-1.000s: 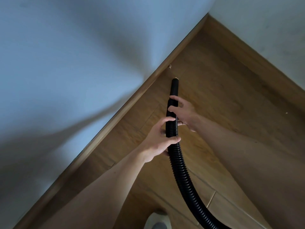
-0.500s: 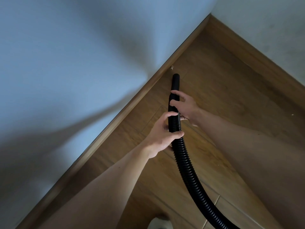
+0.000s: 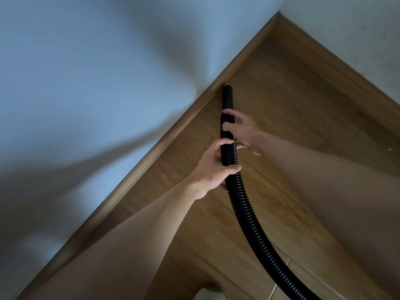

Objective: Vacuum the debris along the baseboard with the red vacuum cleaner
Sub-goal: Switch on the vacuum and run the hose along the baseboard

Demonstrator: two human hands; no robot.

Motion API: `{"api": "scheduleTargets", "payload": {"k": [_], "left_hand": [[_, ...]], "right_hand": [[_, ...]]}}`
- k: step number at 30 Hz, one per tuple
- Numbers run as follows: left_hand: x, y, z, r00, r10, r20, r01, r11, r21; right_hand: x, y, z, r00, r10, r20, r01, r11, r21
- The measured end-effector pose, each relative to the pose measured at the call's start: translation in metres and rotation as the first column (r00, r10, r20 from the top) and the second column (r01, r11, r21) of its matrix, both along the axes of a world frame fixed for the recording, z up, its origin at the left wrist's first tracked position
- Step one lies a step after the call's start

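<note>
On the left stands a big pale wall (image 3: 86, 83), and a brown wood floor (image 3: 303, 126) fills the right. Where they meet runs a wood baseboard (image 3: 173, 135). A black bumpy vacuum hose (image 3: 249, 213) comes up from the bottom, its tip right beside the baseboard. The left hand (image 3: 213, 169) wraps around the hose. The right hand (image 3: 242, 131) grips it a little higher. A tiny crumb (image 3: 226, 84) sits at the tip.

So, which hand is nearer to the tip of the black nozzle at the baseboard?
Right. The right hand holds the nozzle a little behind its tip; the left hand grips the ribbed hose further back, behind the right hand.
</note>
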State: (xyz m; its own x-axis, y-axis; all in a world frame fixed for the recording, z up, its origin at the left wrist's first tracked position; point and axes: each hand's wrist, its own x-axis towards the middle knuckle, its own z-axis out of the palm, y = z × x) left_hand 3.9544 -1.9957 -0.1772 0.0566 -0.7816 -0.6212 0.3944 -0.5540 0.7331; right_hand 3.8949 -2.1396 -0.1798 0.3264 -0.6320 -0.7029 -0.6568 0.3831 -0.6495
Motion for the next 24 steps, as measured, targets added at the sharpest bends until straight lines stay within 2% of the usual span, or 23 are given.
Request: {"api": "scheduleTargets", "payload": {"k": [15,24], "left_hand": [[-0.002,-0.04,-0.001,0.998,0.021,-0.057,-0.024,0.999,-0.049],[0.01,0.0,0.013,0.999,0.016,-0.046,-0.016,1.0,-0.012]], "right_hand": [[0.009,-0.031,0.007,0.997,0.005,-0.075,-0.014,0.992,-0.128],[0.017,0.005,0.015,0.998,0.003,-0.065,-0.006,0.999,-0.05]]}}
